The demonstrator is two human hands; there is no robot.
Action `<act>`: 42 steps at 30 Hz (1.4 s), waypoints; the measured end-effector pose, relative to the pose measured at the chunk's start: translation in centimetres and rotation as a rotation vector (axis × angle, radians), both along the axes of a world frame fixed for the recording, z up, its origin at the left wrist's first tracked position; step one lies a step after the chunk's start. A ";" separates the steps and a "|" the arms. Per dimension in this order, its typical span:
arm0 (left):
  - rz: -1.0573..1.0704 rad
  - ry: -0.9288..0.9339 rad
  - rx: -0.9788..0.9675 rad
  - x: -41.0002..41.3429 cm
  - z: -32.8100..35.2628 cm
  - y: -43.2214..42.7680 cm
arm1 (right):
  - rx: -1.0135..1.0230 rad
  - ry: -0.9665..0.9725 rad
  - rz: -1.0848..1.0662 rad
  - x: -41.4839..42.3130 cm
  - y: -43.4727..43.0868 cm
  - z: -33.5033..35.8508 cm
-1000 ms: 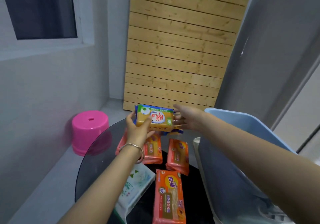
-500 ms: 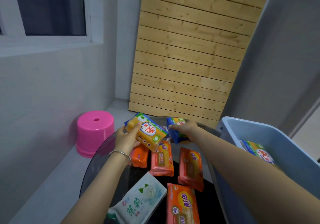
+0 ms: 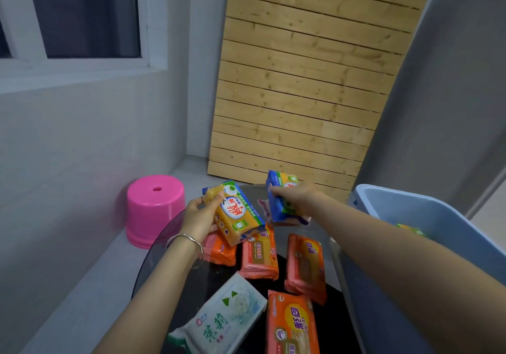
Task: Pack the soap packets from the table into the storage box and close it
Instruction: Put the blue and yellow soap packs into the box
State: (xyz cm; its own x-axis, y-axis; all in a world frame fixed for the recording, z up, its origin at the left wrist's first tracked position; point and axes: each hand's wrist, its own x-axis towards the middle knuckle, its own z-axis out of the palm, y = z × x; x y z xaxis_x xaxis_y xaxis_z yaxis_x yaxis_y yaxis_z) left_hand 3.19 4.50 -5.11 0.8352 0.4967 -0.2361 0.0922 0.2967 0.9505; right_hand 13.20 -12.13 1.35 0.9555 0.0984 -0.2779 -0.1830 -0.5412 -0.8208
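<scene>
Pink stool (image 3: 156, 208) sits at lower left. Centre frame, the left grip (image 3: 201, 216) clamps round a yellow soap packet (image 3: 238, 214), tilted, held above the glass worktop (image 3: 164, 257). Just right of it, the right grip (image 3: 295, 197) curls over a blue-edged soap packet (image 3: 279, 208). Below them, four orange packets (image 3: 260, 255) and a white packet (image 3: 230, 318) lie on the worktop. Far right, the blue storage box (image 3: 438, 225) stands open, one packet (image 3: 410, 230) showing inside.
</scene>
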 end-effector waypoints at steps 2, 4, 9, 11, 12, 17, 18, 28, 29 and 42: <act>-0.013 -0.014 -0.006 -0.1 0.5 -0.3 | 0.083 0.048 0.032 -1.4 -0.5 2.9; -0.028 -0.037 -0.006 -0.3 1.4 -1.2 | 0.030 -0.021 0.037 -2.3 -1.6 5.6; -0.122 -0.072 0.034 -1.4 4.3 -5.0 | 0.001 -0.149 0.152 -5.1 -6.8 10.5; -0.160 -0.083 0.049 -2.1 5.4 -6.7 | 0.014 -0.165 0.186 -6.6 -9.9 11.8; -0.178 -0.087 0.063 -2.4 5.8 -7.4 | 0.021 -0.161 0.188 -7.2 -11.3 12.2; -0.285 -0.107 0.061 -3.5 7.2 -10.0 | -0.017 -0.110 0.123 -9.9 -18.9 11.9; -0.299 -0.111 0.058 -3.7 7.4 -10.4 | -0.032 -0.072 0.109 -10.2 -20.0 11.6; -0.330 -0.107 0.116 -4.9 8.5 -12.8 | -0.343 0.170 0.288 -13.3 -22.3 5.7; -0.330 -0.111 0.125 -5.0 8.6 -12.9 | -0.342 0.181 0.306 -13.2 -22.3 5.5; -0.555 -0.194 0.220 -4.1 12.4 -19.2 | 0.072 -0.192 0.251 -11.4 -26.2 9.7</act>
